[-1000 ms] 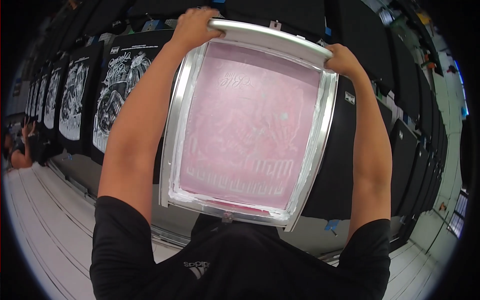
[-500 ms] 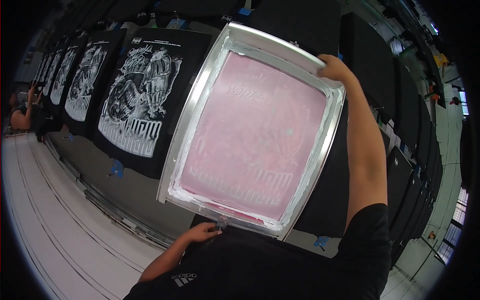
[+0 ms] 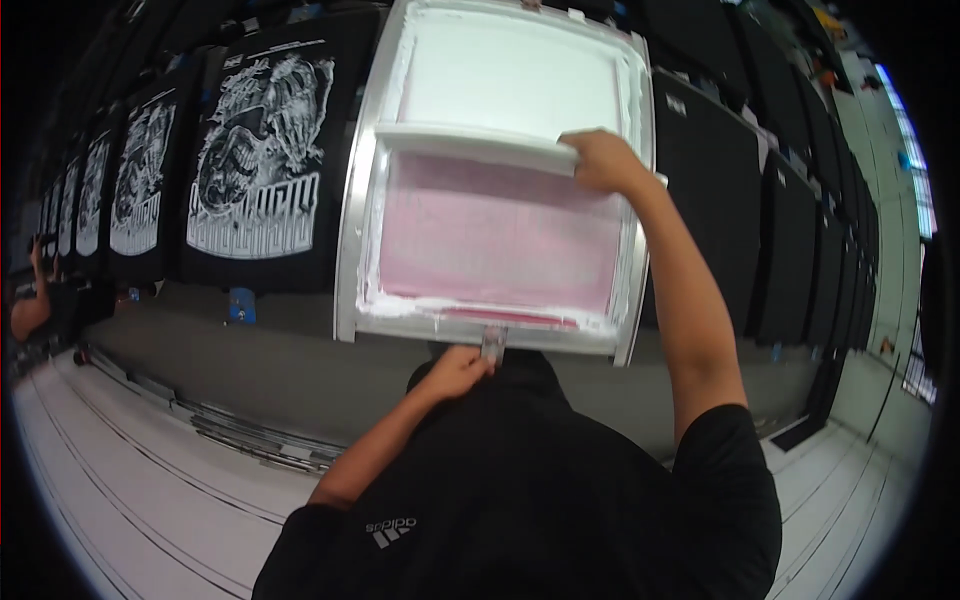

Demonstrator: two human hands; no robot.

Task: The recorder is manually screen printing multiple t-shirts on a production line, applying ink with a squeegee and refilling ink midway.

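A screen-printing frame (image 3: 645, 260) with a silvery metal rim and a pink mesh (image 3: 500, 235) lies in front of me. My right hand (image 3: 605, 160) is closed on the right end of a long pale squeegee (image 3: 470, 147) that spans the mesh about midway. Beyond the squeegee the mesh is covered white (image 3: 505, 75); on the near side it shows pink. White smears line the inside of the rim. At the middle of the near rim, my left hand (image 3: 460, 372) grips a small grey clamp-like handle (image 3: 493, 343); its exact shape is unclear.
Black shirts with white prints (image 3: 255, 160) lie on boards in a row to the left. Plain black shirts (image 3: 705, 200) line the right. At the far left another person's arm (image 3: 35, 300) shows. Blue tape (image 3: 241, 305) hangs below one board.
The frame, tilted before, now sits squarer and farther from me. My right hand has come from its far right corner to midway, with the squeegee; white now covers the far half.
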